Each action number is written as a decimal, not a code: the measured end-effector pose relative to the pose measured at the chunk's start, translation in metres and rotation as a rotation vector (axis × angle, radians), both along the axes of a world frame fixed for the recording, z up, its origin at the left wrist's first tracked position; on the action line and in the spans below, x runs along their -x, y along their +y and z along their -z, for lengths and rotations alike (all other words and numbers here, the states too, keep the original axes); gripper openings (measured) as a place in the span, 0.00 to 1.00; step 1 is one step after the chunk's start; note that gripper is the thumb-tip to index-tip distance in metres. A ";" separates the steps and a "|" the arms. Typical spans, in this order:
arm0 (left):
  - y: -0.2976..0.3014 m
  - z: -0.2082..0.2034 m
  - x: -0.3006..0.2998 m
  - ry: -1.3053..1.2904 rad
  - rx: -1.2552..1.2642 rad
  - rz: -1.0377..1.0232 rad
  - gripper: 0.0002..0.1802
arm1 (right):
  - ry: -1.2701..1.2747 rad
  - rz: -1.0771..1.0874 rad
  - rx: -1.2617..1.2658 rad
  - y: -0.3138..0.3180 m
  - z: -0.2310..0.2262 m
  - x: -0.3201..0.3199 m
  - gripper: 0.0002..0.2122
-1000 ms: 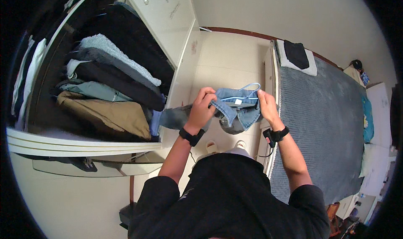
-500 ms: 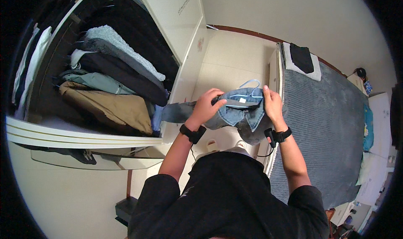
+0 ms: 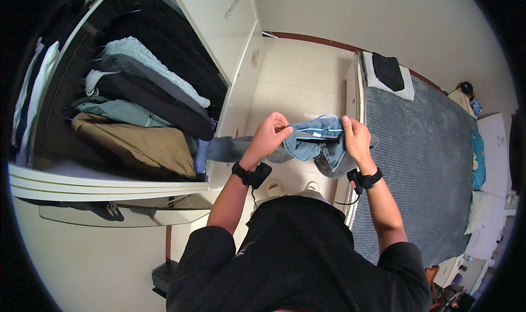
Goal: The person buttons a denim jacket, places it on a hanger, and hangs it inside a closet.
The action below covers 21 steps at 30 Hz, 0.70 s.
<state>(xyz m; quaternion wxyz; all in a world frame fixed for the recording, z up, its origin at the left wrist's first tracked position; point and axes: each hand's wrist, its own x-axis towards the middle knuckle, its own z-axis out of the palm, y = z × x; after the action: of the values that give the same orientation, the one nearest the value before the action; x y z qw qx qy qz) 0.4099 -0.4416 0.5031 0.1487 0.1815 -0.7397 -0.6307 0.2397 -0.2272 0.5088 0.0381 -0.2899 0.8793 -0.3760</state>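
Note:
A blue-grey denim jacket (image 3: 300, 149) hangs in front of me between my hands, its collar spread and one sleeve stretching left toward the wardrobe. Inside its neck shows a light blue clothes hanger (image 3: 330, 129), with the hook folded low over the collar. My left hand (image 3: 268, 140) is closed at the left side of the collar, thumb and fingers pinched together. At the collar's right side my right hand (image 3: 356, 140) grips the jacket, thumb on top near the hanger's end. The lower part of the jacket is partly hidden by my hands.
On the left an open wardrobe (image 3: 109, 187) holds several hanging garments, a brown jacket (image 3: 131, 139) nearest. Its white door (image 3: 216, 24) stands open. To the right is a bed (image 3: 416, 164) with a grey cover; folded black and white clothes (image 3: 388, 73) lie at its far end.
The hanger's hook has tipped lower over the collar. My left hand has shifted slightly up, its fingers now closer together. The right hand keeps its grip.

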 end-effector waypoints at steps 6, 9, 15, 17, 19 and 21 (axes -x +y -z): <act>-0.010 0.022 0.008 0.160 -0.322 0.026 0.14 | 0.019 -0.031 0.028 0.004 0.001 -0.001 0.23; -0.007 0.017 0.010 0.207 -0.510 0.044 0.14 | 0.036 -0.042 -0.002 0.007 0.005 0.002 0.23; -0.009 0.025 0.013 0.236 -0.821 0.112 0.13 | -0.093 0.023 0.151 0.006 0.006 0.004 0.26; -0.010 0.029 0.015 0.208 -0.863 0.133 0.14 | -0.153 0.042 0.103 0.012 0.021 0.019 0.27; -0.007 0.029 0.014 0.156 -0.630 0.088 0.15 | -0.214 0.060 0.056 0.015 0.037 0.031 0.28; -0.001 0.014 0.013 0.069 -0.376 0.031 0.17 | -0.271 -0.013 0.132 0.015 0.047 0.035 0.28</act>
<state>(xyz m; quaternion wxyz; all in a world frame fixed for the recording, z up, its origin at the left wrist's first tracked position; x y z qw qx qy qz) 0.3971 -0.4422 0.4892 0.1278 0.1730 -0.6062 -0.7657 0.2050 -0.2126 0.4619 0.1399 -0.2440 0.8375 -0.4686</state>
